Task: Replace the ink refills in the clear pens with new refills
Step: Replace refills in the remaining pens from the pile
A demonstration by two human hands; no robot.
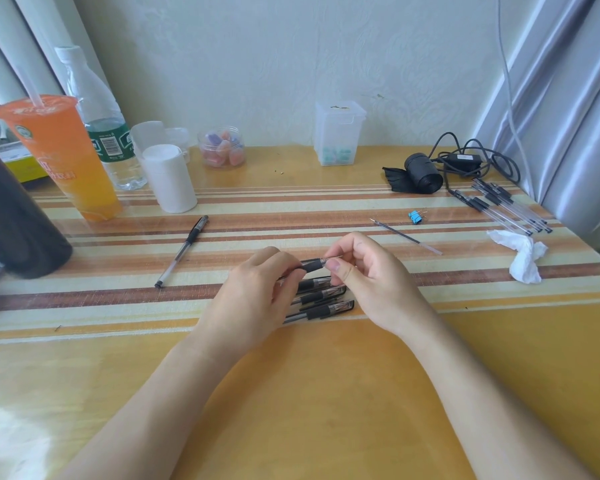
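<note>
At the table's middle my left hand (pixel 257 296) grips a clear pen (pixel 313 264) by its barrel, just behind the black rubber grip. My right hand (pixel 364 275) pinches the pen's tip end between thumb and forefinger; a thin metal point sticks out to the right. Beneath my hands lie three more clear pens (pixel 321 299) with black grips, partly hidden. A capped clear pen (pixel 182 251) lies alone to the left. One loose refill (pixel 404 235) lies to the right, and a bundle of several refills (pixel 506 209) rests at the far right.
An orange drink cup (pixel 63 157), water bottle (pixel 101 123), white tubs (pixel 168 178) and a dark object (pixel 11 216) crowd the left. A candy jar (pixel 222 147), a clear box (pixel 338 133), a black roll with cable (pixel 426 173), a blue clip (pixel 415 216) and a crumpled tissue (pixel 520 254) sit behind and to the right.
</note>
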